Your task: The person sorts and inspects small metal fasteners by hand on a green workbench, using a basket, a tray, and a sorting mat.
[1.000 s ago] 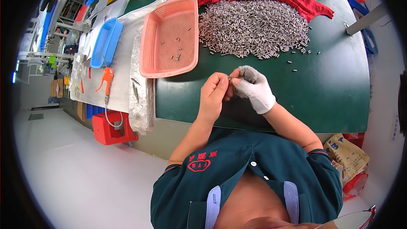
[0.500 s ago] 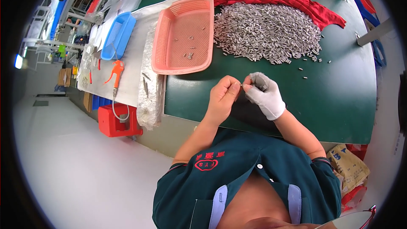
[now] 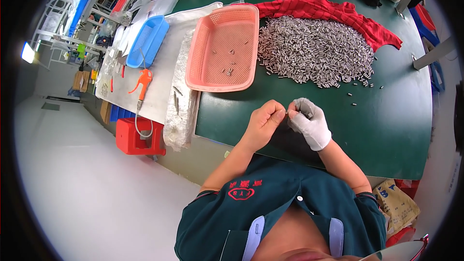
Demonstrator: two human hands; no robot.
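My bare left hand (image 3: 265, 123) and my right hand (image 3: 313, 124), in a white fingerless-tipped glove, meet above the near part of the green table. Thumb and forefinger of the left are pinched on a tiny metal piece (image 3: 286, 112), mostly covered by the fingertips. The right thumb and fingers close at its other side, with the remaining right fingers curled in; what lies in that palm is hard to make out. Beyond the hands spreads a large heap of short silvery metal cylinders (image 3: 314, 50). A pink plastic basket (image 3: 193, 75) at the left holds several similar pieces.
A red cloth (image 3: 319, 5) borders the heap's far side. Left of the basket are bubble wrap (image 3: 179, 125), a blue tray (image 3: 147, 41) and an orange air gun (image 3: 143, 81) with a hose. A red stool (image 3: 130, 137) stands below. Metal posts (image 3: 432, 53) rise at the right.
The whole view has shifted, so table and basket appear lower and farther right. My hands stay together at the tiny piece, with only slight finger movement.
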